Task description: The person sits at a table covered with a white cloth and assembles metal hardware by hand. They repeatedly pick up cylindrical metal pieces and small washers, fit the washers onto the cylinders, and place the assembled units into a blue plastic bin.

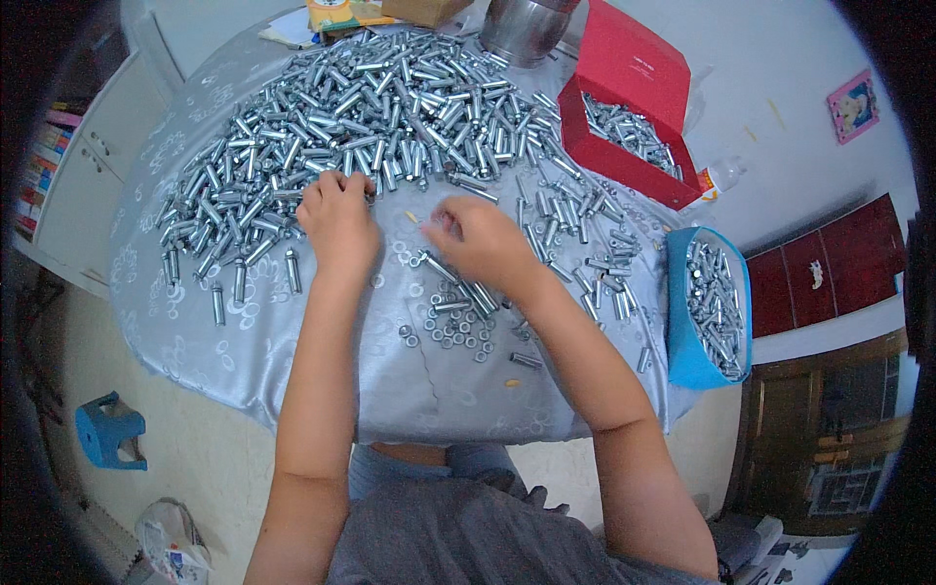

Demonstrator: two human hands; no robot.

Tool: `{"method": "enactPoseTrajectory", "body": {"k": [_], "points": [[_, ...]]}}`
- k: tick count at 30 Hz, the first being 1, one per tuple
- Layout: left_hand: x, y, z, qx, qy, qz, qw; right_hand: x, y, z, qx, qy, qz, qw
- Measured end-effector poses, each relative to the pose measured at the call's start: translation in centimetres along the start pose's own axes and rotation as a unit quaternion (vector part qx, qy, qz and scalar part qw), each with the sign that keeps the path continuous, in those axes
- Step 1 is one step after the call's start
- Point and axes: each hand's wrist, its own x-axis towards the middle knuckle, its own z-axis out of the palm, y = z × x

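A large heap of silvery metal expansion bolts (pixel 322 127) covers the far part of the table. At its near edge, my left hand (pixel 336 219) has its fingers curled in among the bolts; whatever they grip is hidden. My right hand (pixel 478 239) hovers just to the right, fingers bent inward and slightly blurred, and I cannot make out what is in them. Below it lies a small group of bolts (pixel 453 306) with loose hex nuts (pixel 458 336) and washers around them. More bolts (pixel 575 214) are scattered to the right of my right hand.
An open red box (pixel 632 161) of bolts stands at the far right, and a blue bin (pixel 682 312) full of them sits at the right edge. A metal pot (pixel 525 29) is at the back. On the floor at left is a blue stool (pixel 109 429).
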Motion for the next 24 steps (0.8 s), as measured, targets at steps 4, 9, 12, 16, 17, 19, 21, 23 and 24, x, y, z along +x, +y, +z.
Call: {"method": "enactPoseTrajectory", "body": {"k": [4, 9, 12, 16, 17, 19, 21, 23, 24], "points": [[0.0, 0.3, -0.1, -0.014, 0.011, 0.007, 1.0, -1.5, 0.0, 0.3, 0.033, -0.1, -0.009, 0.994], [0.4, 0.0, 0.1, -0.029, -0.005, -0.009, 1.0, 2.9, 0.8, -1.7, -0.003, -0.093, -0.008, 0.996], [0.6, 0.0, -0.3, -0.052, 0.01, -0.027, 0.998, 7.5, -0.9, -5.0, -0.02, 0.077, 0.055, 0.995], [0.6, -0.2, -0.2, 0.016, 0.034, -0.045, 0.998, 8.3, -3.0, -2.4, -0.006, -0.075, 0.016, 0.997], [0.5, -0.2, 0.2, 0.046, 0.036, -0.049, 0.997, 7.8, -1.6, 0.6, -0.036, -0.127, -0.048, 0.99], [0.6, -0.1, 0.4, 0.048, -0.014, -0.055, 0.997, 6.0, -0.9, 3.3, -0.058, -0.145, -0.069, 0.985], [0.5, 0.0, 0.4, 0.054, -0.01, -0.042, 0.998, 4.5, -0.4, 4.6, -0.035, -0.053, -0.101, 0.993], [0.5, 0.0, 0.4, 0.062, -0.009, -0.039, 0.997, 4.3, 0.5, 5.4, -0.036, -0.044, -0.118, 0.991], [0.5, 0.1, 0.3, 0.06, -0.007, -0.039, 0.997, 4.4, 1.0, 5.6, -0.03, -0.032, -0.128, 0.991]]}}
